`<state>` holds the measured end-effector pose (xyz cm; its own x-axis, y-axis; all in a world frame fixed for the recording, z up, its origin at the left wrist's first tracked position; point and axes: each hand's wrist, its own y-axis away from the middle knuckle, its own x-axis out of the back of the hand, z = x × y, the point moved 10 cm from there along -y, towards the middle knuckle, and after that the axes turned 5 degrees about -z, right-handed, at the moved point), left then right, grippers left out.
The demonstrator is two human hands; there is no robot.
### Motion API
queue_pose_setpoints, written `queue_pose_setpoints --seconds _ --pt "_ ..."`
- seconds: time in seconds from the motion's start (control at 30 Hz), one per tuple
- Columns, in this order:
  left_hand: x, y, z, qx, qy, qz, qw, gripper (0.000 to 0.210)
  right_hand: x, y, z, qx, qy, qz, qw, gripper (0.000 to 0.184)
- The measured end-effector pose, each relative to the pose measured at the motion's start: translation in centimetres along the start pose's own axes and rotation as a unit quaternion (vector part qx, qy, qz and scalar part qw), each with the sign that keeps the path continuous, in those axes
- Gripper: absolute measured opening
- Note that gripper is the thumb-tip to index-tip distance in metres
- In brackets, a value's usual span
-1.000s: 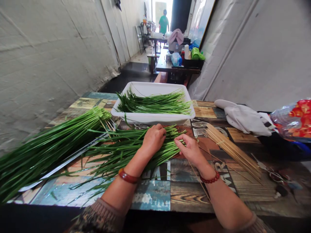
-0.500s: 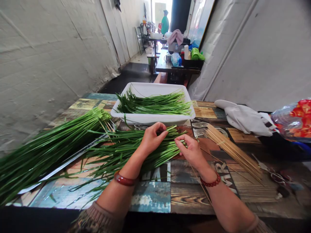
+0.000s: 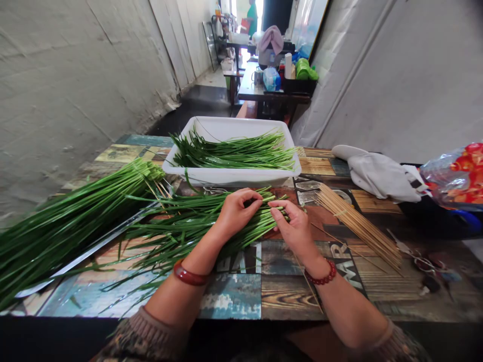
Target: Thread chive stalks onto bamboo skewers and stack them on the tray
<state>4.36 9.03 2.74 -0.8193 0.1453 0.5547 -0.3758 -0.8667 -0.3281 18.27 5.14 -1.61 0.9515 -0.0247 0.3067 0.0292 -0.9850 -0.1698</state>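
Long green garlic chives [image 3: 181, 221] lie in a loose pile on the table, pale stem ends to the right. My left hand [image 3: 238, 211] is over the pile, thumb and forefinger pinched together; whatever they hold is too small to make out. Just right of it, my right hand [image 3: 292, 226] has its thumb and fingers closed on stem ends. A thin stick [image 3: 311, 289] runs below my right wrist; whether the hand touches it is hidden. More chives fill a white plastic tray [image 3: 234, 176] behind my hands.
A thick bundle of chives [image 3: 75, 211] lies at the left beside a long metal blade [image 3: 94, 254]. To the right are bamboo skewers [image 3: 358, 229], scissors [image 3: 418, 256], a white cloth [image 3: 381, 173] and a red-patterned plastic bag [image 3: 460, 176]. A person in green [image 3: 252, 17] stands far back.
My right hand's fingertips have shifted slightly up and left along the stem ends, closer to my left hand. The whole view has tilted down a little.
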Motion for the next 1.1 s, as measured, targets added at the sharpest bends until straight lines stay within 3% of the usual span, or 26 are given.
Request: queue_pose_setpoints --seconds 1.1 --pt "-0.52 0.24 0.4 -0.018 0.002 0.01 1.0 0.01 -0.16 -0.22 0.27 -0.016 0.004 -0.01 1.0 0.027"
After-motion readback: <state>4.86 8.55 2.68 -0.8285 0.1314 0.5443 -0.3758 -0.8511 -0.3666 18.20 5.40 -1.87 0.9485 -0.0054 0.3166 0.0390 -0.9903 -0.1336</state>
